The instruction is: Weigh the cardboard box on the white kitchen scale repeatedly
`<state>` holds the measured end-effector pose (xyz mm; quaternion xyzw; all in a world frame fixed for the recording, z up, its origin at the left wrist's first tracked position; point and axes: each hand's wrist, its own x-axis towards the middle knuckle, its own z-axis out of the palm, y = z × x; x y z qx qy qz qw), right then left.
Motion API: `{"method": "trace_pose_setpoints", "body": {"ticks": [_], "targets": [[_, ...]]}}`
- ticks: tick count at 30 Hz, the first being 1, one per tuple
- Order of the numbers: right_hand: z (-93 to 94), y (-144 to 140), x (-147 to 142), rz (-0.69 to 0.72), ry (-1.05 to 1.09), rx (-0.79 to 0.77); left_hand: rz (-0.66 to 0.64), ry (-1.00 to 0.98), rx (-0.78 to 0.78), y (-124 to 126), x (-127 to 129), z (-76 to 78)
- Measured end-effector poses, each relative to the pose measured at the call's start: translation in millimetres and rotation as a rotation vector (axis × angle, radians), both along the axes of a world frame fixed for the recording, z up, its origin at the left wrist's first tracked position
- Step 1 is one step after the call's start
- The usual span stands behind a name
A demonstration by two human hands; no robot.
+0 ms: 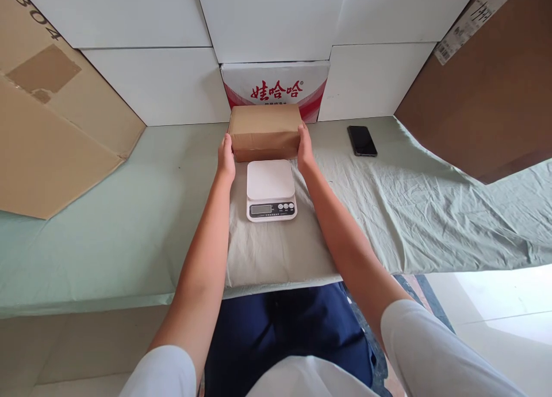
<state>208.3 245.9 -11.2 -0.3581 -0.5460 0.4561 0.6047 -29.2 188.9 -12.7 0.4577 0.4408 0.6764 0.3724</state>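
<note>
A brown cardboard box [264,130] rests on the cloth-covered table just behind a white digital scale [271,189]. My left hand [226,157] presses against the box's left side. My right hand [304,150] presses against its right side, so the box is gripped between both palms. The scale's platform is bare and its display faces me. Whether the box is lifted off the cloth I cannot tell.
A black phone [361,140] lies on the pale green cloth [129,213] to the right. A red-and-white printed carton [276,87] stands behind the box against white panels. Large cardboard sheets lean at the left [47,127] and right [487,92].
</note>
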Motion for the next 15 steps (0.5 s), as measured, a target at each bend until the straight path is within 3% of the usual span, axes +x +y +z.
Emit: {"method": "trace_pose_setpoints", "body": {"ticks": [3, 8, 15], "targets": [[16.3, -17, -5, -0.001, 0.035, -0.068, -0.003, 0.005, 0.013, -1, 0, 3.7], [48.1, -31, -4, -0.011, 0.041, -0.023, 0.015, 0.039, 0.058, -9, -2, 17.9], [91.2, -70, 1, 0.068, 0.033, 0.072, 0.017, 0.1, 0.172, -45, -1, 48.7]]}}
